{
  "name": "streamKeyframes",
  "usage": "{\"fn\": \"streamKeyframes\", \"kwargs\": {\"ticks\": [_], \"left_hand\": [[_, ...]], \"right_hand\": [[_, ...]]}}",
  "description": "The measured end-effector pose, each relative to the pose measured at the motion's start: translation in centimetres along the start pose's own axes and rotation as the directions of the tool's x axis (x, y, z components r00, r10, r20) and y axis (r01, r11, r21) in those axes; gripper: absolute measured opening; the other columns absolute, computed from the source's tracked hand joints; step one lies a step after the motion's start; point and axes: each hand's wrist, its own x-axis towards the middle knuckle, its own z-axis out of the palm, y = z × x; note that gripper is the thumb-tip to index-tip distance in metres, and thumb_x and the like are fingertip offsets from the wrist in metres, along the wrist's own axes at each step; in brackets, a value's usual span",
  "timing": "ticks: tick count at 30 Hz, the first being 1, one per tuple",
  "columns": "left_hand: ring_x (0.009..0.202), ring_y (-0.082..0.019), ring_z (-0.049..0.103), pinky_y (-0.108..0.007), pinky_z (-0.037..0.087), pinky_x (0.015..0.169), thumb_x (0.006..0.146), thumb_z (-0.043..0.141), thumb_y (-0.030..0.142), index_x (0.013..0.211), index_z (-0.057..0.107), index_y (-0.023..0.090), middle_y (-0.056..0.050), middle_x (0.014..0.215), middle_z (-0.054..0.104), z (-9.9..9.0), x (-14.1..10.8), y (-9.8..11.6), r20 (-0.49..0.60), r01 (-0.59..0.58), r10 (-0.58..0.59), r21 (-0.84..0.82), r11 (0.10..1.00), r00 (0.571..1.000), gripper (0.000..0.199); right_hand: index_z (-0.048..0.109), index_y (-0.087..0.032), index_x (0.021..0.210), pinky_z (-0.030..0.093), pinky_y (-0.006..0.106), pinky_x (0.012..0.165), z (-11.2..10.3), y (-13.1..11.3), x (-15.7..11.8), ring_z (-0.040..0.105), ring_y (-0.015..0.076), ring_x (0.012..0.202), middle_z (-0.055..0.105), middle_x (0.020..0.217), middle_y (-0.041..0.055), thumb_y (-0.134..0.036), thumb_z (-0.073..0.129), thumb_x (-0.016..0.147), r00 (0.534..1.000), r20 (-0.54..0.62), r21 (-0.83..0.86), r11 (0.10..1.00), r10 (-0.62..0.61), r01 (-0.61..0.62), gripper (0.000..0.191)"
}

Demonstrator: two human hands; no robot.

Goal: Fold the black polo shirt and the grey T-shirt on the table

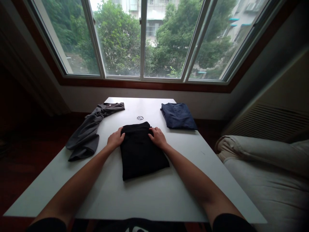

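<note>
A black folded cloth [143,154] lies flat on the white table [145,203], in the middle in front of me. My left hand [116,138] grips its far left edge, thumb on top and fingers curled at the side. On the far right edge, my right hand [157,136] holds it in the same way, fingers bent over the border. A crumpled grey garment [88,132] hangs partly over the table's left edge. To the right, a dark blue folded garment [179,116] rests near the far right edge.
A small round dark mark [140,118] is on the table beyond the black cloth. Past the table stands a wall with a wide window [142,42]. A light-coloured sofa [265,174] is close to the table's right side.
</note>
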Motion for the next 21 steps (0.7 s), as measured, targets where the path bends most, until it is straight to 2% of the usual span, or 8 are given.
{"fn": "streamKeyframes", "kwargs": {"ticks": [3, 5, 7, 9, 13, 17, 19, 21], "left_hand": [[0.105, -0.031, 0.07, -0.039, 0.05, 0.09, 0.101, 0.051, 0.043, 0.153, 0.049, 0.023, -0.012, 0.114, 0.074, -0.5, 0.2, -0.5, 0.091, -0.026, 0.03, -0.045, 0.999, 0.995, 0.056], [0.097, -0.028, 0.069, -0.035, 0.049, 0.086, 0.095, 0.058, 0.038, 0.148, 0.056, 0.021, -0.009, 0.103, 0.073, -1.2, 0.6, -1.0, 0.169, -0.11, 0.133, -0.142, 0.984, 0.976, 0.055], [0.085, -0.024, 0.067, -0.032, 0.049, 0.078, 0.09, 0.062, 0.036, 0.141, 0.062, 0.019, -0.005, 0.09, 0.069, -2.2, 0.9, -1.8, 0.256, -0.183, 0.255, -0.272, 0.945, 0.933, 0.053], [0.075, -0.021, 0.063, -0.03, 0.048, 0.071, 0.089, 0.063, 0.04, 0.135, 0.066, 0.018, -0.001, 0.079, 0.063, -3.2, 1.0, -2.5, 0.318, -0.203, 0.345, -0.404, 0.892, 0.883, 0.051], [0.074, -0.019, 0.062, -0.029, 0.049, 0.07, 0.089, 0.067, 0.05, 0.134, 0.065, 0.016, 0.001, 0.079, 0.058, -4.3, 0.4, -3.3, 0.416, -0.109, 0.415, -0.588, 0.802, 0.809, 0.056], [0.071, -0.016, 0.062, -0.028, 0.051, 0.07, 0.089, 0.07, 0.058, 0.143, 0.059, 0.018, 0.0, 0.087, 0.059, -4.8, -0.4, -3.2, 0.542, 0.003, 0.436, -0.63, 0.777, 0.718, 0.068], [0.068, -0.014, 0.061, -0.028, 0.052, 0.068, 0.088, 0.072, 0.06, 0.147, 0.056, 0.02, 0.0, 0.09, 0.06, -5.4, -0.7, -3.1, 0.597, 0.057, 0.456, -0.646, 0.761, 0.66, 0.073], [0.063, -0.012, 0.058, -0.029, 0.054, 0.069, 0.087, 0.074, 0.059, 0.147, 0.056, 0.022, -0.002, 0.094, 0.064, -6.2, -0.9, -3.0, 0.65, 0.112, 0.488, -0.659, 0.744, 0.583, 0.073]], "right_hand": [[0.055, -0.024, 0.144, 0.048, 0.034, 0.096, -1.2, -0.2, -0.1, 0.065, 0.0266, 0.115, 0.069, 0.127, 0.0116, -0.04, 0.059, 0.103, 0.993, 0.097, -0.081, 0.994, 0.074, -0.066, 0.044], [0.052, -0.025, 0.147, 0.048, 0.034, 0.092, -1.8, -0.2, -0.1, 0.068, 0.028, 0.111, 0.072, 0.124, 0.0113, -0.042, 0.059, 0.103, 0.979, 0.167, -0.128, 0.987, 0.117, -0.096, 0.048], [0.052, -0.026, 0.147, 0.048, 0.034, 0.09, -2.2, -0.1, -0.1, 0.069, 0.0286, 0.111, 0.074, 0.122, 0.0109, -0.042, 0.06, 0.102, 0.969, 0.211, -0.149, 0.984, 0.127, -0.097, 0.048], [0.053, -0.027, 0.146, 0.047, 0.032, 0.09, -2.3, 0.0, 0.0, 0.068, 0.0275, 0.112, 0.074, 0.123, 0.0095, -0.038, 0.062, 0.102, 0.967, 0.239, -0.114, 0.991, 0.092, -0.067, 0.047], [0.056, -0.026, 0.143, 0.046, 0.028, 0.084, -2.1, 0.2, 0.4, 0.069, 0.024, 0.103, 0.075, 0.114, 0.006, -0.027, 0.063, 0.099, 0.963, 0.268, 0.013, 1.0, 0.019, -0.023, 0.045], [0.06, -0.022, 0.139, 0.045, 0.027, 0.077, -2.5, 0.5, 0.8, 0.069, 0.0217, 0.09, 0.074, 0.095, 0.0031, -0.025, 0.064, 0.097, 0.958, 0.288, 0.075, 0.997, 0.01, -0.034, 0.042], [0.063, -0.023, 0.137, 0.046, 0.026, 0.077, -3.2, 0.6, 0.9, 0.069, 0.0207, 0.087, 0.074, 0.091, 0.0024, -0.026, 0.066, 0.096, 0.955, 0.295, 0.087, 0.996, -0.004, -0.023, 0.041], [0.064, -0.023, 0.139, 0.047, 0.026, 0.076, -4.3, 0.7, 1.1, 0.069, 0.019, 0.082, 0.073, 0.088, 0.0021, -0.027, 0.069, 0.096, 0.94, 0.34, 0.122, 0.992, -0.035, -0.007, 0.044]]}}
